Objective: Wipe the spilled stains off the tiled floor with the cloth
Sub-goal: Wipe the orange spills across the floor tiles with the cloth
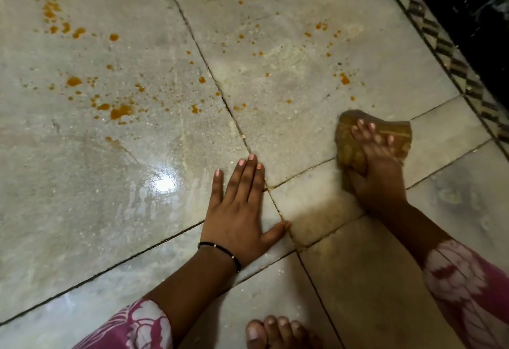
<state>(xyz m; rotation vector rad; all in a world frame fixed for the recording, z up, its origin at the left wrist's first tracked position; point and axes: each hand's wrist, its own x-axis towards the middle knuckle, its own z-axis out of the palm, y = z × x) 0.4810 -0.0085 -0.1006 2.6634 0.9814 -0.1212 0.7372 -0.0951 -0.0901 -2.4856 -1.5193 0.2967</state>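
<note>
A: Status on the floor point(289, 117)?

B: Pale tiles, dark grout lines. Orange stains point(121, 112) scattered across the far-left and far-middle tiles. Biggest blobs on the left tile, smaller specks on the tile to its right, a few more drops near the far right.

A: Cloth?

B: Cloth point(355, 142) is on the right, bunched up, yellow-brown, lying on the tile just beside a grout line. The right hand point(377, 167) is on top of it, fingers spread over the cloth and pressing it to the floor, thumb wrapped under its near-left edge. So gripping the cloth.

A: Left hand?

B: Left hand point(237, 211) is flat on the floor, palm down, 4 fingers extended and pointing far, thumb splayed to the right across a grout line. Open, holding nothing. Thin black bracelet point(220, 252) on that wrist.

A: Gap between cloth and stains?

B: Nearest specks sit just beyond the cloth on its far side. The main blobs on the left are well apart from it.

A: Anything else in view?

B: Wet sheen with a bright light reflection point(164, 183) left of the left hand. Brownish smear on the tile between the 2 hands. Pink-and-white patterned sleeves point(468, 288) on both arms. Bare toes point(272, 329) at the near edge. Dark patterned border strip point(451, 56) along the far right, black surface behind it.
</note>
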